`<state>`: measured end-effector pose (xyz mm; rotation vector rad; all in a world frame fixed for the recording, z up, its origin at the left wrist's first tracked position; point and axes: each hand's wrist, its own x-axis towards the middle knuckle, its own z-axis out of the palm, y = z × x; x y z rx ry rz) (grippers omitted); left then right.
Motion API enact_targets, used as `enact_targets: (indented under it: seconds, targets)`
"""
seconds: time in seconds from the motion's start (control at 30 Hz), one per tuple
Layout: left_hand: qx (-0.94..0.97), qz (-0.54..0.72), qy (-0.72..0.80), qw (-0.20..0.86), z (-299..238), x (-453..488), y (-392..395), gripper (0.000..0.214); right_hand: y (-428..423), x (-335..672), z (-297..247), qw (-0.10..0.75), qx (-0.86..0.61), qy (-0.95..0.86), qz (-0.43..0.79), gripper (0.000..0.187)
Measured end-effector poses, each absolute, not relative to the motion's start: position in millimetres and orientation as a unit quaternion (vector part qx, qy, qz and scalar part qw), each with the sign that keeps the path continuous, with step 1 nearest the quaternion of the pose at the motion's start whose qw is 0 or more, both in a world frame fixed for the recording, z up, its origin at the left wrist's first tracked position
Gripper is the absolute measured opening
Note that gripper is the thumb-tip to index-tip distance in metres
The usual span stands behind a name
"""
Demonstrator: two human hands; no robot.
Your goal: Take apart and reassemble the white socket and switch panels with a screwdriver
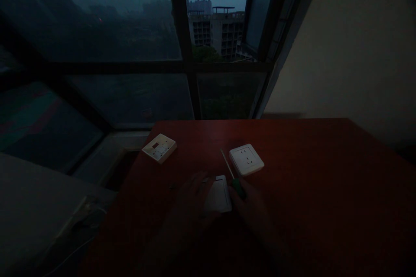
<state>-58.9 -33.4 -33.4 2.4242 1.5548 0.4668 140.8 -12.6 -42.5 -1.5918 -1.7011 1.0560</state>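
Note:
The room is very dark. On a red-brown table (308, 173), my left hand (190, 201) rests on the left side of a white switch plate (219, 194), with its fingers laid over the plate's edge. My right hand (251, 205) is closed around the green handle of a screwdriver (231, 173), whose thin shaft points away from me. Just beyond the shaft lies a white wall socket (246, 159), face up. A second white plate (159, 147) with a small red mark lies at the table's far left corner.
A big window (182, 52) rises right behind the table, with buildings outside at dusk. A plain wall (357, 52) stands on the right. To the left sits a low grey surface (39, 207) with a thin white cable.

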Motion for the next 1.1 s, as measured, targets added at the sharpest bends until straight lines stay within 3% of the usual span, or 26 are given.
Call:
enact_targets:
  seconds: [0.17, 0.37, 1.1]
  targets:
    - [0.824, 0.156, 0.529, 0.126, -31, -57, -36, 0.074, -12, 140, -46, 0.303, -0.588, -0.641, 0.389, 0.023]
    - [0.832, 0.129, 0.522, 0.141, -30, -58, -33, 0.088, -12, 141, -47, 0.308, -0.582, -0.645, 0.387, 0.021]
    - [0.835, 0.126, 0.496, 0.205, -22, -59, -17, 0.097, -12, 141, -44, 0.291, -0.592, -0.647, 0.382, 0.022]
